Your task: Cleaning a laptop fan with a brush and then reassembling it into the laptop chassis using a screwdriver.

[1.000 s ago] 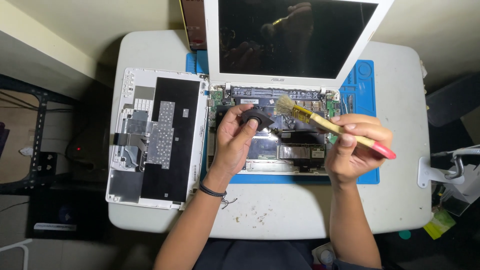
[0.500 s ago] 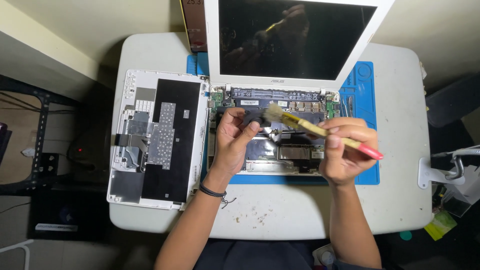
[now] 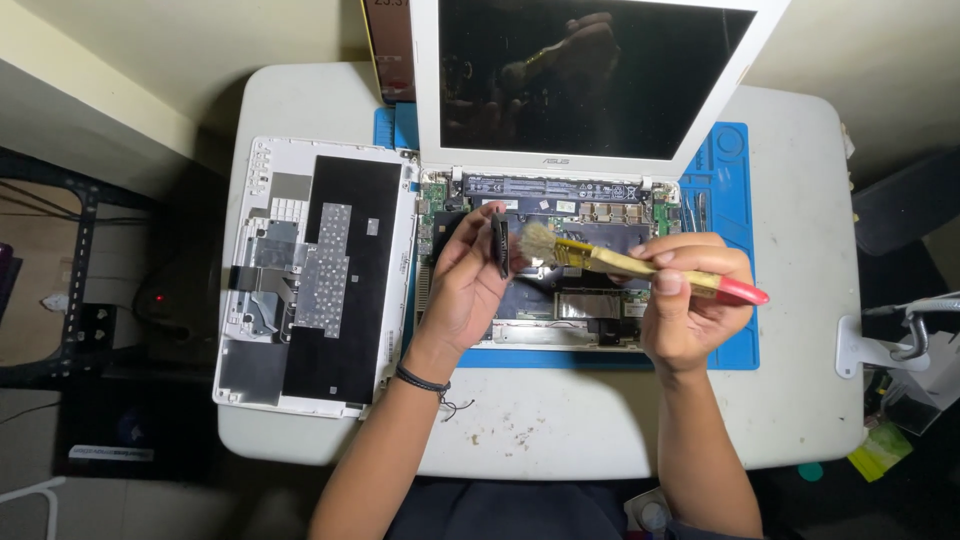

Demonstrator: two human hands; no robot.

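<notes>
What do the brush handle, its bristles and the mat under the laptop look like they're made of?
Brush handle: pale, matt, probably bare wood, with a glossy red tip that looks dipped or painted. A yellowish band, possibly metal, holds the bristles, which are soft, pale and frayed; natural hair or synthetic, I cannot tell. Blue mat: matt, with moulded compartments, likely silicone or rubber. The right hand holds the brush.

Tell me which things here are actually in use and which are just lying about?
In use: small black part in left hand; paintbrush in right hand; opened laptop; blue mat.

Lying about: removed keyboard cover, white table, crumbs of debris.
</notes>
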